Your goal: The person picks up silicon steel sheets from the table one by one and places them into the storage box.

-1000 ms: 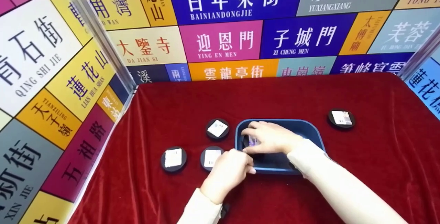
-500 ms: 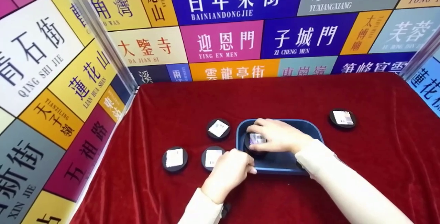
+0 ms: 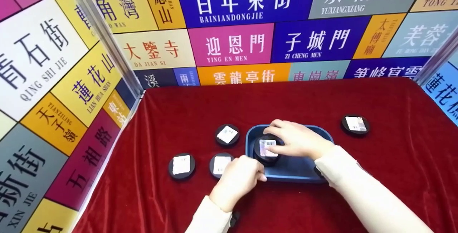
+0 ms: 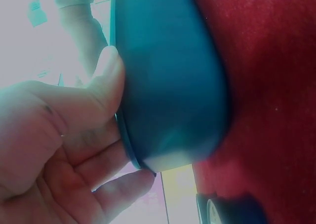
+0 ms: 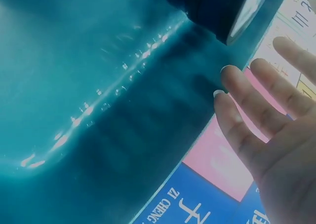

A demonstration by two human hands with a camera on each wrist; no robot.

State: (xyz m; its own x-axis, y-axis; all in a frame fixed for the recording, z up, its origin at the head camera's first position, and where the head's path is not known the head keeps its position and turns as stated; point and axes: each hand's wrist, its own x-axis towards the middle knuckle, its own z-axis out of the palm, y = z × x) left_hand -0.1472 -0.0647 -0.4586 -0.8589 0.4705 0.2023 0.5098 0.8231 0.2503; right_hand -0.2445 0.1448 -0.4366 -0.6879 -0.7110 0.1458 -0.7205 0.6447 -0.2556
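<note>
A blue rectangular bin (image 3: 295,171) stands on the red cloth. My left hand (image 3: 238,177) grips its near left corner; the left wrist view has the thumb on the outer wall (image 4: 170,75) and the other fingers at the rim. Inside the bin's left end sits a black round disc (image 3: 262,157) with a white barcode label, apparently stacked on another. Over the bin, my right hand (image 3: 298,140) is beside this disc, thumb in front of its label. In the right wrist view its fingers (image 5: 249,103) are spread and apart from the disc (image 5: 210,9).
Left of the bin lie similar labelled black discs: one at far left (image 3: 181,166), one behind (image 3: 227,135), and one (image 3: 216,164) partly behind my left hand. Another disc (image 3: 355,125) lies to the right. Lettered panels (image 3: 230,43) rise behind the red cloth (image 3: 286,104).
My right hand has released the disc in the bin and drawn back a little to the right, uncovering more of it. My left hand stays at the bin's corner.
</note>
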